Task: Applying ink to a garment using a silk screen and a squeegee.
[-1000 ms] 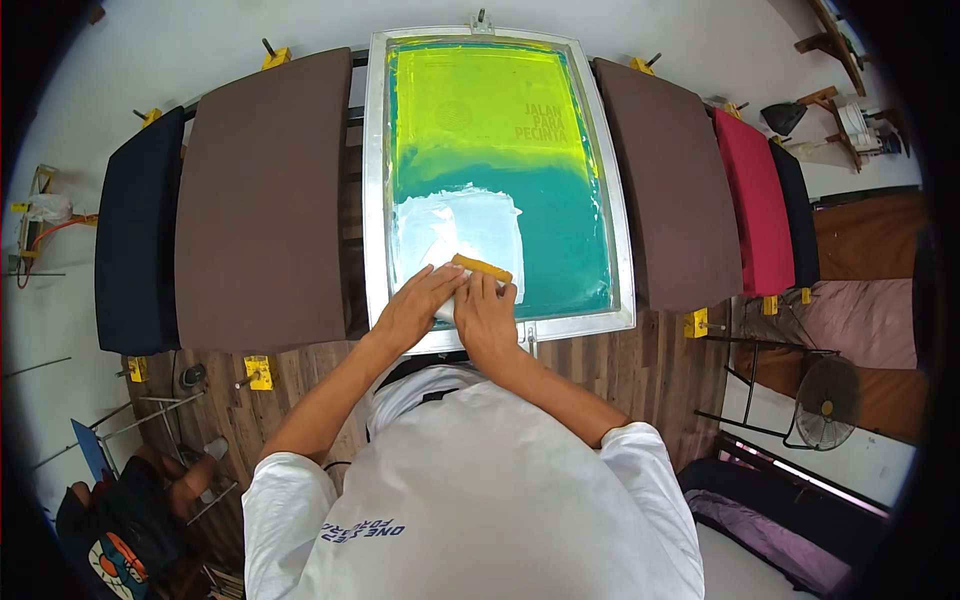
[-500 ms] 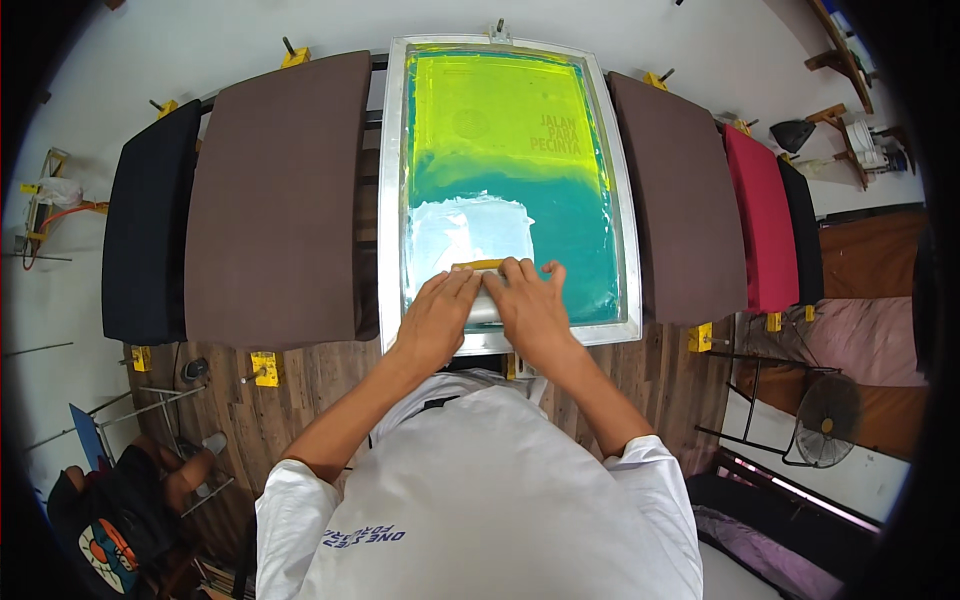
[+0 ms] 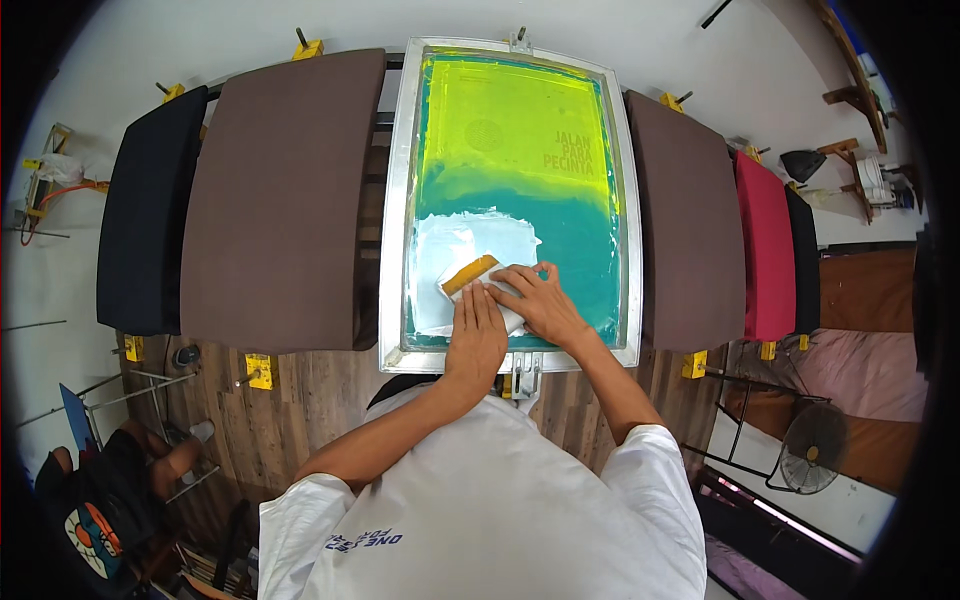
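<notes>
Head view, and nearest to us one white T-shirt (image 3: 480, 490), two bare hands beyond it! Left hand (image 3: 476, 342): grip closed on one squeegee (image 3: 470, 280), fingers pressed together along its body. Right hand (image 3: 546, 310) joins in, grip pinching that squeegee's right side, fingers a little spread, both thumbs hidden. It sits slanted, one amber blade (image 3: 467, 273) on its far-left side, over one patch of white ink (image 3: 440, 238) at the near-left of one aluminium-framed printing screen (image 3: 401, 190), green near, lime beyond. Alongside, five fabric-covered pallets (image 3: 285, 200): two left, black and brown; three right, brown, red, black. Out right, one fan (image 3: 813, 448); lower left, one seated person (image 3: 105, 495).
</notes>
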Motion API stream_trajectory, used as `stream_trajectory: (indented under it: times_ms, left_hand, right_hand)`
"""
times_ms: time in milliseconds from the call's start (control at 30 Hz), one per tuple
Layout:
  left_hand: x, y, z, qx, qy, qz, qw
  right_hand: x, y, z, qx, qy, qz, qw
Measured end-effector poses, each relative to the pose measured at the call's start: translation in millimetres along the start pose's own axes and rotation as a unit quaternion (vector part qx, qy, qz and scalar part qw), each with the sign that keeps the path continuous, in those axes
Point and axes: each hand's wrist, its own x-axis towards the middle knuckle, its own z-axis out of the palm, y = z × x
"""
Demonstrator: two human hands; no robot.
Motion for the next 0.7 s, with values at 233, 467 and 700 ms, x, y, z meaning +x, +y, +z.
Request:
stream_trajectory:
  times_ms: [233,467,700]
  left_hand:
    - [0.7,10.0,7.2,0.018,-0.046,0.021,0.999]
    - [-8.3,22.9,4.4,-0.053,-0.019,0.020,0.998]
    - [15.7,-35.5,-28.5,-0.295,0.023,0.058,0.954]
  right_hand:
    - [-6.1,2.9,-3.6,0.024,-0.045,0.035,0.998]
    - [-19.1,-3.4,-26.3,0.063,-0.080,0.053,0.993]
    - [3.0,-21.9,-50.1,0.061,-0.046,0.118,0.990]
